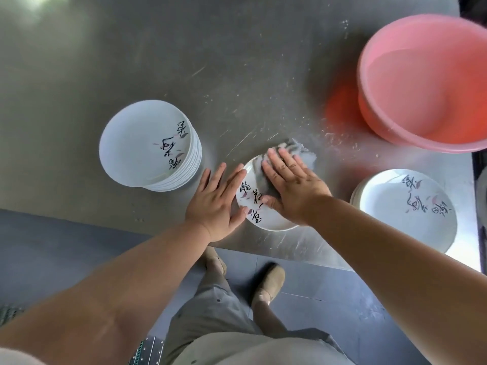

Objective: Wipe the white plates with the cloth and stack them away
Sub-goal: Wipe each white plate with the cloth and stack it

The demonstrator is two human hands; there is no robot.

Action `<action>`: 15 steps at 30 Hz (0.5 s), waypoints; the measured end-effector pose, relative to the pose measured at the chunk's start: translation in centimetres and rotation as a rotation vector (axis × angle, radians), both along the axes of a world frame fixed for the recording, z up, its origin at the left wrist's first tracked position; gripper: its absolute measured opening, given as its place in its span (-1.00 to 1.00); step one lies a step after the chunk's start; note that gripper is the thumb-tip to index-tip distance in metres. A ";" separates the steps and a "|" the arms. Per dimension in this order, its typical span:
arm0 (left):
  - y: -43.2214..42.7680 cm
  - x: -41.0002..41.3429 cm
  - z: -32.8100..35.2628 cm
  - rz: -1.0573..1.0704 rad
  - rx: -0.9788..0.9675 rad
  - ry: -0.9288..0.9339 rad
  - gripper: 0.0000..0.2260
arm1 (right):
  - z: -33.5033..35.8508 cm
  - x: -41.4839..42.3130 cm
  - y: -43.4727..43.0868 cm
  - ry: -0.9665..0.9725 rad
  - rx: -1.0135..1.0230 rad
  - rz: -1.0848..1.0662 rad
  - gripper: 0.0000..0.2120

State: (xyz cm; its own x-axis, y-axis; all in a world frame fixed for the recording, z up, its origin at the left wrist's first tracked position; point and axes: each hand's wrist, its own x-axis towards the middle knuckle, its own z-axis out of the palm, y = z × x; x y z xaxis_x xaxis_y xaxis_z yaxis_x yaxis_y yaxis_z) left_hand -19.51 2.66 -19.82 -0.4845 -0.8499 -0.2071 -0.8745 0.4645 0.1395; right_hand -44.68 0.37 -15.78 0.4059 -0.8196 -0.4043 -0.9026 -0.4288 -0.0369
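Observation:
A white plate (259, 218) with black lettering lies on the steel table near its front edge. My right hand (292, 185) presses flat, fingers straight, on a grey cloth (297, 151) that covers the plate's far side. My left hand (218, 201) lies flat against the plate's left rim with straight fingers. To the left stands a tall stack of white plates (147, 146). A lower stack of the same plates (405, 206) sits at the right, close to the table's edge.
A pink plastic basin (427, 83) stands at the back right of the steel table (184, 61). White specks and wet streaks lie between the basin and the cloth. Below the table's front edge I see grey floor and my feet.

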 end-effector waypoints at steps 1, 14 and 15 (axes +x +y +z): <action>0.0 0.0 0.0 0.002 0.007 -0.004 -0.27 | 0.1 -0.7 1.0 -0.012 0.003 -0.062 -0.10; -0.2 -0.1 -0.2 0.008 0.007 -0.009 -0.24 | -0.2 -0.9 3.1 -0.142 -0.002 -0.347 -0.15; -0.2 -0.1 -0.3 0.007 0.005 -0.005 -0.23 | -0.2 -0.5 4.8 -0.152 -0.004 -0.391 -0.15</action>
